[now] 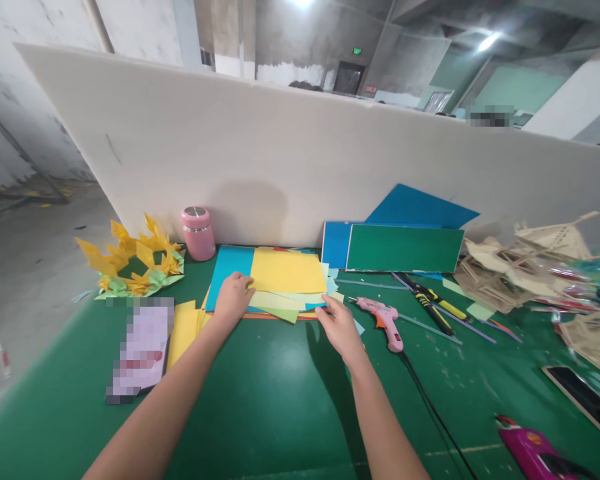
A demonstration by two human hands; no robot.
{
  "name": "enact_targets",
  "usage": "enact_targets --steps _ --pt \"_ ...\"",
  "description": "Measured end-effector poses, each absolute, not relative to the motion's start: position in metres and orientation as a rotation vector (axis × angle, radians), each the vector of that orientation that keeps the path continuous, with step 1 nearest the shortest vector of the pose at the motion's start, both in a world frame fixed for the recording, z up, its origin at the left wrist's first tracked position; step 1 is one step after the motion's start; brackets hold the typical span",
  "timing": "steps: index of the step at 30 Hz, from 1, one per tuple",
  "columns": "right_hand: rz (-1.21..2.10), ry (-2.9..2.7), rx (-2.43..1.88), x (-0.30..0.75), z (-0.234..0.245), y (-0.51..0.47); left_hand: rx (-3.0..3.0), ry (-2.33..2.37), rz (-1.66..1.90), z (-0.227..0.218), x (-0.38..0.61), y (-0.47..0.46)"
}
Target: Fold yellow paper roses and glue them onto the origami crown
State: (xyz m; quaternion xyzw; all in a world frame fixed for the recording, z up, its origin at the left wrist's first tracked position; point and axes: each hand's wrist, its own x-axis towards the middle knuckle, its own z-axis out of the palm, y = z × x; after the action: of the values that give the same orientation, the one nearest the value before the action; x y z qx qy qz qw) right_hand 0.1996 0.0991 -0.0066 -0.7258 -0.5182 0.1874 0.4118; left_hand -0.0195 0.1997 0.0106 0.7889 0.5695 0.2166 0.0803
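A sheet of yellow paper [289,270] lies over a layered stack of coloured sheets, with a blue sheet [234,261] beneath its left side. My left hand [234,297] is closed, its curled fingertips at the yellow sheet's lower left corner. At the lower right corner, my right hand [339,325] pinches the paper edge between thumb and forefinger. Pale yellow and green slips [279,313] stick out below the yellow sheet, between the two hands. Exactly how many layers the fingers grip is hidden.
Left stand a yellow paper crown [143,260], a pink flask [199,233] and a phone [143,347]. Right lie a pink glue gun [383,320], pliers [433,303], wooden models [510,267], a dark phone [585,400] and a magenta tool [533,450]. A white board [290,160] rises behind.
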Motion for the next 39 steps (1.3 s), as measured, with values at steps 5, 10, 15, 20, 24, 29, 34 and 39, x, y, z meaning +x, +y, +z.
enact_targets --steps 5,10,15,20,24,29,34,39 --pt "0.289 -1.490 -1.976 0.195 0.001 0.091 2.418 1.589 0.618 0.011 -0.022 0.194" --pt "0.253 -1.723 -2.023 0.175 0.000 0.087 2.503 1.436 0.573 0.002 -0.011 0.177" --pt "0.248 -1.852 -2.022 0.165 0.001 0.090 2.556 1.409 0.548 0.004 0.001 0.161" --pt "0.223 -1.879 -2.018 0.170 0.006 0.096 2.567 1.489 0.539 0.009 0.004 0.162" --pt "0.186 -1.838 -2.064 0.182 0.012 0.102 2.553 1.538 0.581 0.005 0.004 0.167" --pt "0.199 -1.846 -2.123 0.189 0.019 0.108 2.501 1.624 0.605 -0.001 0.003 0.166" --pt "0.209 -1.941 -2.173 0.185 0.020 0.109 2.488 1.641 0.575 0.005 0.007 0.161" --pt "0.214 -2.021 -2.198 0.184 0.018 0.110 2.514 1.575 0.564 0.008 0.009 0.160"
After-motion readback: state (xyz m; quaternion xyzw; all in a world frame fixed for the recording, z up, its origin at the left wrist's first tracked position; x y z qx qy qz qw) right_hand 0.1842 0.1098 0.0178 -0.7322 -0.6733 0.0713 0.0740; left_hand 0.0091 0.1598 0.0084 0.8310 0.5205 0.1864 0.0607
